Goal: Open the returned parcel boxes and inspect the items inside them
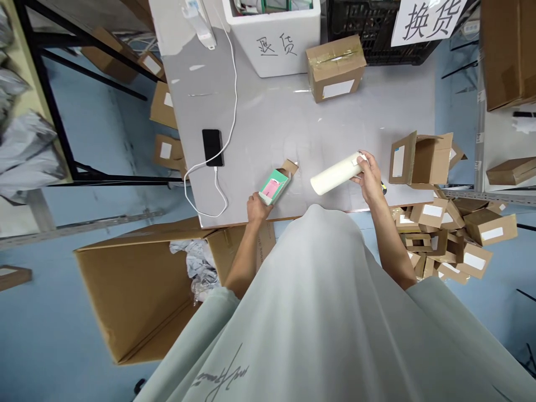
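Note:
My left hand (258, 209) grips the near end of a small green box (274, 186) with a pink panel on its face. The box is tilted, and its far end has a raised cardboard flap. In my right hand (367, 174) is a cream-white cylinder (336, 173), possibly a bottle, held by its right end and slanting down to the left. A gap of tabletop separates cylinder and box. Something small, black and yellow (383, 188), shows beside my right wrist, mostly hidden.
On the grey table (268, 123) lie a phone (213, 147) with a white cable, a taped carton (336, 68) and an open carton (421, 159). A white bin (274, 42) and black crate (360, 25) stand behind. Below are a large open box (142, 296) and piled cartons (452, 234).

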